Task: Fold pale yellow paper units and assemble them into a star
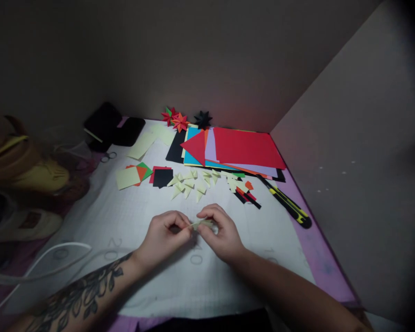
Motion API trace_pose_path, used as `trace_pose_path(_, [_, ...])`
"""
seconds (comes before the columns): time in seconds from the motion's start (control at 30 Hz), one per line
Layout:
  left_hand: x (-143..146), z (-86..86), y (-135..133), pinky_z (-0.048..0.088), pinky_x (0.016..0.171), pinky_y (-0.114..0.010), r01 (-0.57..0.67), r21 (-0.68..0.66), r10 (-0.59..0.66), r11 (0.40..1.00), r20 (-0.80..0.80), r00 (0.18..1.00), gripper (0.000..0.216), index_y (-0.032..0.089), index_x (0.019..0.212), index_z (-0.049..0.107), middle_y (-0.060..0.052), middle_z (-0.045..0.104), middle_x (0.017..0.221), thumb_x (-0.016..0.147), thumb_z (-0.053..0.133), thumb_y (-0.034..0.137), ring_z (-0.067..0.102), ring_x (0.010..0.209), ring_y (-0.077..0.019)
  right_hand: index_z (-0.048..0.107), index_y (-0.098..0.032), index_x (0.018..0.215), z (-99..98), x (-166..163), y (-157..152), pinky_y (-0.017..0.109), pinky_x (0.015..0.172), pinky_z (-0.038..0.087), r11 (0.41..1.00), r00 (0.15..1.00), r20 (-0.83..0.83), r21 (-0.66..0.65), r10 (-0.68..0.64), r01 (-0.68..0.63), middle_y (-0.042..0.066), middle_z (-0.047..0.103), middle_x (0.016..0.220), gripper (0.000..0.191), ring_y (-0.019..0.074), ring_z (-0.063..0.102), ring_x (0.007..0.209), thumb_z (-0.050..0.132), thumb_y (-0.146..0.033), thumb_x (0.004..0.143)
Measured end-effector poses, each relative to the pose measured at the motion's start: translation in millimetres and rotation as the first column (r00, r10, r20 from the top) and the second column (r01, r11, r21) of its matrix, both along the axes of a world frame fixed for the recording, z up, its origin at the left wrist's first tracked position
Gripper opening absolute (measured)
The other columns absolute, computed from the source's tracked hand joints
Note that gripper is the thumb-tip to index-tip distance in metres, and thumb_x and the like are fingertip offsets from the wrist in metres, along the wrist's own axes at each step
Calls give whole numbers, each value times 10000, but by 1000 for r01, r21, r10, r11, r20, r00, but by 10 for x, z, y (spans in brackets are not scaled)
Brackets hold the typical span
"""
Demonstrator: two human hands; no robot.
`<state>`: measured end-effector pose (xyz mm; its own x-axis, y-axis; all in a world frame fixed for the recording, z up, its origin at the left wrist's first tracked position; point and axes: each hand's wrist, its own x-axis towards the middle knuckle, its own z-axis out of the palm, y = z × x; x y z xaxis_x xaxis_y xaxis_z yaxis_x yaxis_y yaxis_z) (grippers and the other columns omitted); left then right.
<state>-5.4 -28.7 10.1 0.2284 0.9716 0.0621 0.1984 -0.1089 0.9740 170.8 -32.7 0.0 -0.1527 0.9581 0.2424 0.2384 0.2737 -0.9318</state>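
A small pale yellow piece of folded paper (202,224) is pinched between my two hands over the white sheet. My left hand (169,233) grips its left end with thumb and index finger. On its right side, the thumb and fingers of my right hand (223,233) close around it and hide part of its shape. Just beyond my hands lie several folded pale yellow paper pieces (188,184), pointed like little arrows. A black paper square (163,178) rests to their left, on top of red ones.
Coloured paper sheets (249,147) are stacked at the back, with folded paper stars (180,121) behind. A yellow-black utility knife (290,205) lies right, near paper scraps (244,191). Scissors (109,157), a dark case (129,131) and a white cable (55,246) are on the left.
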Motion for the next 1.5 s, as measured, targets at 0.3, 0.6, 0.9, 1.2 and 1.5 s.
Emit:
trace_pose_path(0.3, [-23, 2, 20, 491, 627, -255, 82, -98, -87, 992, -49, 995, 107, 156, 647, 589, -38, 680, 716, 751, 615, 157, 630, 672, -141, 531, -198, 630, 25, 31, 65, 257, 613, 410, 992, 994, -33, -64, -108, 105, -13, 537, 678, 161, 137, 528, 654, 571, -138, 774])
trace_pose_path(0.6, [8, 52, 19, 477, 628, -253, 104, -48, -110, 993, -134, 985, 74, 154, 776, 625, -45, 649, 815, 787, 634, 227, 589, 694, -133, 540, -197, 637, 26, 41, 48, 258, 622, 410, 996, 995, -44, 0, -94, 94, -10, 537, 686, 165, 137, 529, 663, 579, -146, 789])
trace_pose_path(0.9, [-27, 80, 17, 476, 647, -252, 108, 31, -101, 994, -192, 976, 123, 163, 738, 657, -38, 680, 768, 824, 574, 189, 621, 714, -139, 542, -197, 631, 10, 19, 62, 264, 615, 410, 990, 993, -59, -101, -102, 96, -12, 534, 671, 157, 137, 523, 651, 575, -180, 783])
trace_pose_path(1.2, [-76, 80, 48, 456, 633, -240, 105, 50, -90, 993, -240, 967, 137, 169, 717, 597, -18, 637, 746, 832, 522, 166, 586, 690, -128, 540, -198, 636, -17, 51, 127, 252, 546, 428, 906, 954, -174, -391, -246, 162, -40, 520, 616, 156, 122, 477, 582, 605, -276, 754])
trace_pose_path(1.5, [-19, 74, 36, 458, 638, -244, 127, 56, -106, 990, -281, 954, 126, 170, 759, 610, -34, 638, 794, 849, 527, 199, 587, 730, -139, 543, -192, 621, -15, 26, 109, 253, 576, 409, 929, 976, -124, -347, -182, 129, -31, 528, 633, 170, 126, 491, 608, 600, -270, 761])
